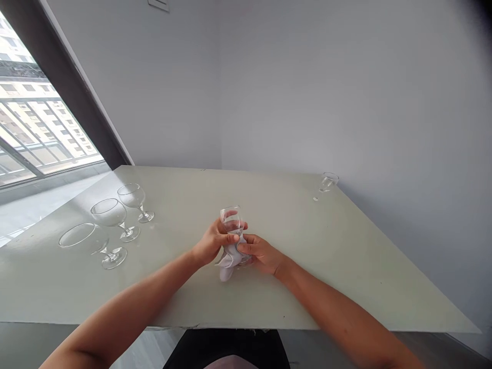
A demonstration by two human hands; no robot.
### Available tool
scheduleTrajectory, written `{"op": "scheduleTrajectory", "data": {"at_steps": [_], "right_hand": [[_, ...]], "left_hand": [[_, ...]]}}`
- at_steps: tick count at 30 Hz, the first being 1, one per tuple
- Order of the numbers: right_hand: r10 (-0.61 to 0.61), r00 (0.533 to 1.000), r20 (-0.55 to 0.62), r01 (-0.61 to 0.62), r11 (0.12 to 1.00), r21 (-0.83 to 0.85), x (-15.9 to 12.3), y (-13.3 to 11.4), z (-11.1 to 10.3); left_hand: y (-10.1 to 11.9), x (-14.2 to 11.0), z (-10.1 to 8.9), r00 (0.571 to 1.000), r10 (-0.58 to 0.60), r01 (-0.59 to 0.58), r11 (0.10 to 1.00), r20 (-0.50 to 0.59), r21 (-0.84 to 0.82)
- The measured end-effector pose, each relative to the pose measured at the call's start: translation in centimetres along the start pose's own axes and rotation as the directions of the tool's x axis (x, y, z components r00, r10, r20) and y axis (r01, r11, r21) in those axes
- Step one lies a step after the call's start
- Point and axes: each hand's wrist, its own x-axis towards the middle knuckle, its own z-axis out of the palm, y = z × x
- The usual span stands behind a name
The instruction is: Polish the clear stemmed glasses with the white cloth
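1. Head view, held things: Glass (231, 218) is in both hands above the near-middle part of the bench (269, 195), bowl up and foot down. White cloth (227, 259) is bunched around its stem and foot, one end hanging loose below. Whether the foot touches the bench, I cannot tell.
2. Head view, left hand (210, 245): the fingers are closed around the lower bowl, thumb in front, the others wrapping behind and partly seen through it. This grip probably keeps the bowl upright and steady.
3. Head view, right hand (267, 254): the fingers are closed on the cloth near stem and foot, thumb on top, the rest bent below and partly hidden. They look set low to press the cloth against the glass while the other hand takes the bowl; how hard they press, I cannot tell.
4. Head view, rest of the bench: three goblets (108, 211) stand in a slanting row on the left, mouths up, feet apart, perhaps spaced to avoid knocks. Their lean is likely lens stretch. Small glass (328, 182) stands alone near the far right corner, well apart from the hands.
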Motion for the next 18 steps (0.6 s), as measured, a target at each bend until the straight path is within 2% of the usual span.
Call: {"op": "scheduleTrajectory", "data": {"at_steps": [2,3,5,7,8,10,12,14,15,16,18], "right_hand": [[-0.073,0.993,-0.095,0.043,0.958,-0.283,-0.2,-0.4,-0.1],[-0.132,0.979,-0.158,0.048,0.892,-0.449,-0.2,-0.6,0.0],[-0.290,0.922,-0.258,0.006,0.675,-0.738,-0.3,-0.7,0.2],[-0.428,0.865,-0.262,-0.049,0.449,-0.892,-0.3,-0.9,0.3],[-0.469,0.849,-0.243,-0.060,0.371,-0.927,-0.3,-1.0,0.2],[-0.493,0.843,-0.217,-0.066,0.305,-0.950,-0.4,-1.2,-0.3],[-0.484,0.836,-0.258,-0.107,0.318,-0.942,-0.5,-1.6,-1.1],[-0.533,0.789,-0.305,-0.141,0.327,-0.935,-0.7,-1.8,-1.9],[-0.581,0.764,-0.282,-0.119,0.302,-0.946,-0.8,-1.9,-2.2],[-0.624,0.753,-0.208,-0.065,0.244,-0.968,-0.9,-1.8,-2.2],[-0.642,0.766,0.044,0.105,0.057,-0.993,-0.8,-1.4,-1.9]], "left_hand": [[0.0,0.0,0.3,0.993,0.059,-0.053,0.997,-0.099,0.064],[0.0,0.0,0.5,0.986,0.085,-0.072,0.993,-0.141,0.089],[-0.2,0.1,0.7,0.972,0.125,-0.102,0.988,-0.201,0.117],[-0.3,0.1,0.9,0.956,0.158,-0.130,0.983,-0.247,0.126],[-0.4,0.2,0.9,0.948,0.175,-0.145,0.981,-0.267,0.127],[-0.4,0.4,0.7,0.932,0.197,-0.168,0.979,-0.303,0.119],[-0.2,0.6,0.2,0.922,0.188,-0.163,0.981,-0.339,0.100],[0.0,1.0,-0.6,0.906,0.175,-0.156,0.984,-0.385,0.082],[0.1,1.1,-1.0,0.893,0.171,-0.155,0.985,-0.417,0.073],[0.1,1.3,-1.4,0.877,0.163,-0.153,0.986,-0.452,0.060],[0.1,1.5,-2.1,0.854,0.114,-0.133,0.991,-0.508,0.000]]}}
